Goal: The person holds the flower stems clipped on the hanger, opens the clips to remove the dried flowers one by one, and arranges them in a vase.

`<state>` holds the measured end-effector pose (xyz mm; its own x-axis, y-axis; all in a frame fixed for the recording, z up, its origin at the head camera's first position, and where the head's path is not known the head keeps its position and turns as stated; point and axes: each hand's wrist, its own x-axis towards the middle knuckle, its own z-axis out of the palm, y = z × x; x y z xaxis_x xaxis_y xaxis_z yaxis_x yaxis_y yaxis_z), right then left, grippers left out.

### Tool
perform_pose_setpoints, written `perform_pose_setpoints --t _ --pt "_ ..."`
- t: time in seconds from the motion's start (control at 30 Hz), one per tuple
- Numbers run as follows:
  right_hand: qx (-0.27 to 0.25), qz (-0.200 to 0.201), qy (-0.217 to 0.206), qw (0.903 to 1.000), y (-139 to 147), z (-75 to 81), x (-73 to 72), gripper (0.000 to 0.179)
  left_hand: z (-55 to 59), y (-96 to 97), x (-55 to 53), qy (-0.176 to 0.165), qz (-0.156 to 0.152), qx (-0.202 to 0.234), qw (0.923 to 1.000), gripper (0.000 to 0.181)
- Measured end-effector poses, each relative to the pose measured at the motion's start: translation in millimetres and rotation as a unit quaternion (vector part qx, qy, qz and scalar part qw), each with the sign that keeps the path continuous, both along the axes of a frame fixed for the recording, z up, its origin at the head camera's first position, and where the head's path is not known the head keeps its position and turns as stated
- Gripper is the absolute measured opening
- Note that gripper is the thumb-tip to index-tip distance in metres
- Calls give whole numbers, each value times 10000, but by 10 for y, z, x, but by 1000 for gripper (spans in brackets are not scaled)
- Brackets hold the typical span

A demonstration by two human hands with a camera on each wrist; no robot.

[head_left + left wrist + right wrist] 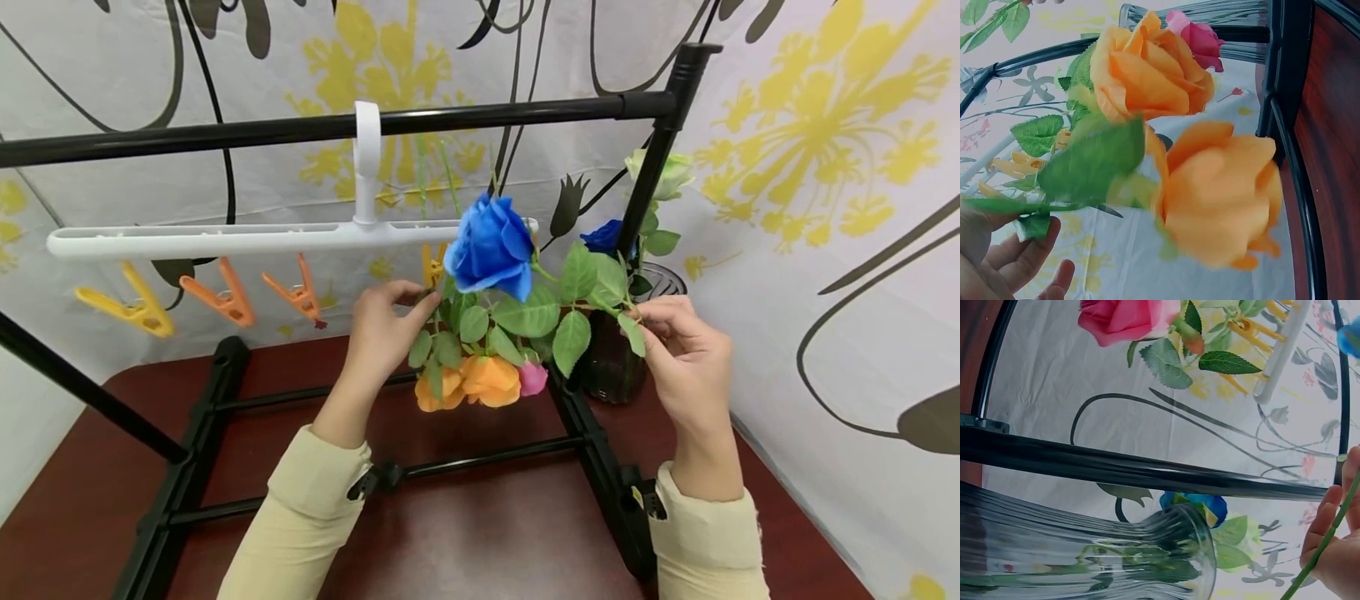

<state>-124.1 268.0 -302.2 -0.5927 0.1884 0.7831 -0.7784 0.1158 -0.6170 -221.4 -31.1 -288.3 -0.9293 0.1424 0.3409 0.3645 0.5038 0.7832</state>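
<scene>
A blue rose points up and left in front of the white hanger. My right hand pinches its leafy green stem near the cut end. My left hand pinches the green stem of a downward-hanging orange rose, which is blurred in the left wrist view. Beside it hang a second orange rose and a pink rose, heads down below the hanger. Yellow clothespins sit at the tops of these stems, partly hidden by leaves.
A black rack carries the hanger. Yellow and orange clothespins dangle at its left. A ribbed glass vase stands behind the right post, holding a pale rose and another blue rose. The table is dark red.
</scene>
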Motion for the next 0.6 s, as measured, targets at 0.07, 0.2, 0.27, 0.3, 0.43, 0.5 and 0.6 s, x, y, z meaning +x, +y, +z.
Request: perform_pose_setpoints --t 0.07,0.2,0.27,0.3,0.43,0.5,0.6 --pt "-166 -49 -28 9998 -9 2 -22 18 -5 -10 5 -45 -12 -18 10000 31" --pt "-495 -38 -70 9987 -35 24 -68 21 -11 -36 9 -20 -44 -59 10000 29" --pt "-688 1 -49 9976 -48 53 -90 19 -10 -47 9 -1 -52 -93 9999 30" --pt "-752 -16 -16 9972 -54 73 -102 17 -10 -51 9 8 -61 -105 9999 30" --pt "-908 -173 173 9956 -55 184 -151 10 -17 -66 19 4 -67 -168 9998 32" --pt "-890 -281 278 9952 -45 242 -175 8 -25 -71 27 8 -58 -179 9998 31" --pt "-847 -369 392 9949 -27 314 -210 7 -38 -73 39 67 -45 -195 9998 29"
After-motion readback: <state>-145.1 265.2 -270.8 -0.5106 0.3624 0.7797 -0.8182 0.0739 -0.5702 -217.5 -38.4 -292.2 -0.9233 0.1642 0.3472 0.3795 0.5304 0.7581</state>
